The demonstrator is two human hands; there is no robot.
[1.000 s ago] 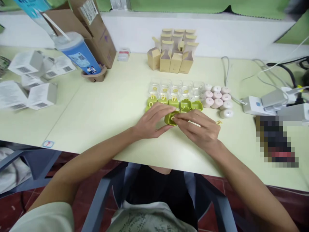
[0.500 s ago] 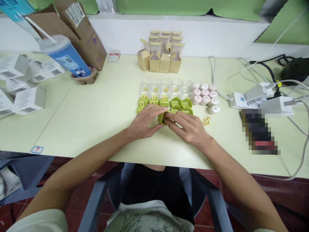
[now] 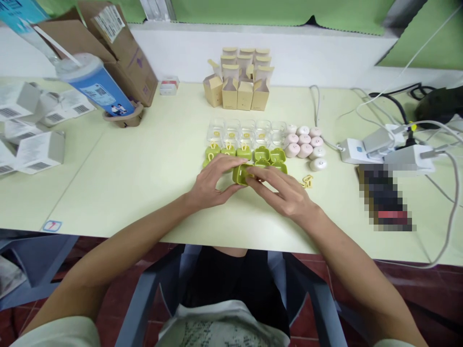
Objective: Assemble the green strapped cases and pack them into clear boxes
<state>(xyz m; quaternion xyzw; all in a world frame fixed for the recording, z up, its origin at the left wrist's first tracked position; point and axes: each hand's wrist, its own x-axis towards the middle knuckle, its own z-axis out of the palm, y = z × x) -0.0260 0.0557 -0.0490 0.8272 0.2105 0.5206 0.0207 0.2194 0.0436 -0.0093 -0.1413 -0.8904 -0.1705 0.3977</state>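
Observation:
My left hand point(image 3: 213, 180) grips a small green open case point(image 3: 239, 174) between thumb and fingers, above the table's front part, its hollow facing up. The fingers of my right hand point(image 3: 280, 189) are pressed together at the case's right side, tips reaching into its opening; whatever they pinch is hidden. Just behind stand open green cases point(image 3: 277, 155) and, to their left, green cases with yellow loops point(image 3: 243, 150). A small pile of yellow loops point(image 3: 307, 181) lies right of my right hand.
Clear plastic covers point(image 3: 248, 130) stand in rows behind the green cases. Pink and white round pieces point(image 3: 305, 139) are grouped to their right. Open cardboard boxes point(image 3: 245, 91) stand by the wall. A power strip point(image 3: 358, 150) with cables lies right; a blue cup point(image 3: 103, 89) stands left.
The green case in my left hand has tipped so its hollow shows more from above. My right fingers remain at its opening, and the view has shifted slightly.

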